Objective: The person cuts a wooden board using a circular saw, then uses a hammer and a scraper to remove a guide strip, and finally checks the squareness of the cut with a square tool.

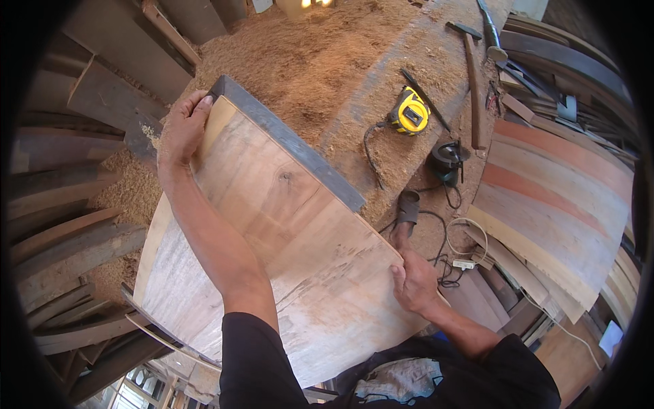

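a wide wooden board (272, 232) lies tilted between both hands. the left hand (184, 126) curls over its far corner; the right hand (415, 279) grips its near edge. beyond the right hand, a yellow tape measure (409, 112) sits on sawdust (300, 54).

Warm daylight, sharp centre, heavy fisheye rim

Light enters from about 12 o'clock, where a bright patch blows out; soft shadows fall toward 6. Straight edges bow near the rim, and a black vignette darkens the corners, deepest at 9 and 3 o'clock.
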`<move>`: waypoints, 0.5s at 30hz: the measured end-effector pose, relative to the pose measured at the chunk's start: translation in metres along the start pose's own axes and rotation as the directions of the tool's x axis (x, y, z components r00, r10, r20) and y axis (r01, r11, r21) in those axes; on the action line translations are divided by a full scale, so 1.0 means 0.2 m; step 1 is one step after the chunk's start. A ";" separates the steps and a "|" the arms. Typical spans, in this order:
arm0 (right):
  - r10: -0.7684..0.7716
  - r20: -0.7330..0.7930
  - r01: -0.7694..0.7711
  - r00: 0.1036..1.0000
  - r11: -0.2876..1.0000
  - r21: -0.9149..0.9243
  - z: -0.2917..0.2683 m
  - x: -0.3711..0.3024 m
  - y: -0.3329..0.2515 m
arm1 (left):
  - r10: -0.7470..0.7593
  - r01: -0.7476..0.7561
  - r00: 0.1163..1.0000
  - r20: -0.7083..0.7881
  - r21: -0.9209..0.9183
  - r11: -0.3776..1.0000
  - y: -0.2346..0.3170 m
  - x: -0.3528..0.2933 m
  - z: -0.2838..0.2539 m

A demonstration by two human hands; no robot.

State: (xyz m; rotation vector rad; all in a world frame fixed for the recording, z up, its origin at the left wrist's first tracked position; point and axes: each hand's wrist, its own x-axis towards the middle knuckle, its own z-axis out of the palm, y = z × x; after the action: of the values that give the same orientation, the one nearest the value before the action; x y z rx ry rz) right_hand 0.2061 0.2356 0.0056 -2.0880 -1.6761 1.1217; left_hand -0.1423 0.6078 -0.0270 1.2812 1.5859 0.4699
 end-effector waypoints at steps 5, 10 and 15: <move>-0.017 -0.007 0.017 1.000 1.000 -0.023 0.01 0.03 -0.03 | 0.301 -0.281 0.922 -0.245 0.111 0.953 -0.04 -0.08 -0.01; 0.015 -0.064 -0.019 0.998 0.998 -0.063 -0.01 0.00 -0.04 | 0.449 -0.552 0.755 -0.477 -0.095 0.828 0.24 -0.48 0.09; 0.013 -0.109 -0.011 0.994 1.000 0.022 -0.04 -0.01 -0.08 | 0.396 -0.526 0.767 -0.504 -0.141 0.839 0.34 -1.01 0.34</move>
State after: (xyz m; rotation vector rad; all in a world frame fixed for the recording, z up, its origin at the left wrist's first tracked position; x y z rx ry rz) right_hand 0.2003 0.2410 0.0206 -2.1087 -1.5967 1.0043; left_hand -0.0629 0.4335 0.0887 1.4090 1.4837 1.3549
